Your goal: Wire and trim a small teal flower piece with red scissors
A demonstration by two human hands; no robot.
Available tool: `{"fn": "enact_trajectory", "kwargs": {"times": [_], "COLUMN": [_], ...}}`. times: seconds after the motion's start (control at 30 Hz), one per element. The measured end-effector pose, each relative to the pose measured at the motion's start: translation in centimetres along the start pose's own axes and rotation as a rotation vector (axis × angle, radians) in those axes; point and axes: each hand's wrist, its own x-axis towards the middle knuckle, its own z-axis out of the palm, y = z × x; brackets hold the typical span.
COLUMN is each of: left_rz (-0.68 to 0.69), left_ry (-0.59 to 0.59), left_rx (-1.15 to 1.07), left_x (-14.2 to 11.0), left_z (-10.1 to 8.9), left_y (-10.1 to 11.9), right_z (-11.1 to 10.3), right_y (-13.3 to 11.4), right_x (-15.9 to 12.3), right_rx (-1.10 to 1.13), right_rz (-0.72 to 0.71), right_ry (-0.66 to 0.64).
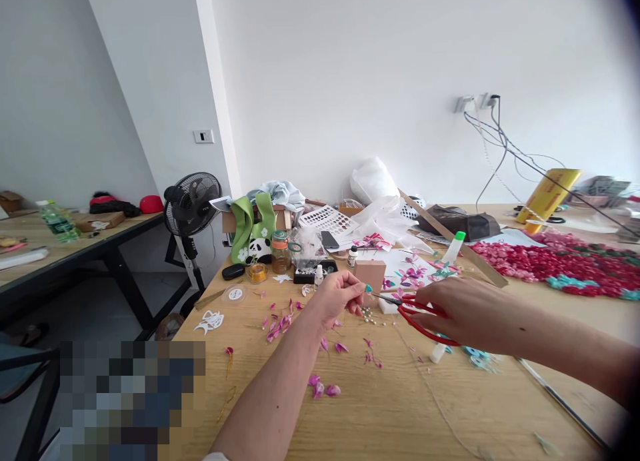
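Red-handled scissors (425,318) are gripped in my right hand (455,309), their blades pointing left toward my other hand. My left hand (343,293) pinches a small teal piece (369,288) between thumb and fingertip, close to the scissor tips. Whether the blades touch it is too small to tell. Below the hands, pink petals (318,386) and thin pink stems (371,354) lie scattered on the wooden table (380,414). Small pearl-like beads (369,316) rest just under the scissor blades.
Behind my hands stand a brown box (370,274), a glue bottle with a green cap (454,248) and a jar (281,251). Red and pink bundles (545,261) cover the right side. A long rod (560,401) lies at front right. A fan (193,204) stands beyond the left edge.
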Motion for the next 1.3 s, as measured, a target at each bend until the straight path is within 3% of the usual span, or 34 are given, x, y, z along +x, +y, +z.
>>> {"fn": "enact_trajectory", "kwargs": {"times": [0.37, 0.67, 0.9, 1.3], "left_rz": [-0.001, 0.017, 0.006, -0.024], "left_ry": [-0.005, -0.043, -0.06, -0.123], "left_rx": [-0.012, 0.027, 0.036, -0.03], "left_x": [0.0, -0.1, -0.2, -0.1], "left_z": [0.0, 0.1, 0.2, 0.0], "left_y": [-0.1, -0.3, -0.2, -0.4], "right_z": [-1.5, -1.1, -1.9, -1.3], "right_y": [-0.4, -0.3, -0.7, 0.6], "right_x": [-0.3, -0.2, -0.1, 0.0], "right_rx": [0.102, 0.139, 0.231, 0.43], "right_rz": [0.016, 0.003, -0.007, -0.06], "right_ry": [-0.133, -0.132, -0.256, -0.342]}}
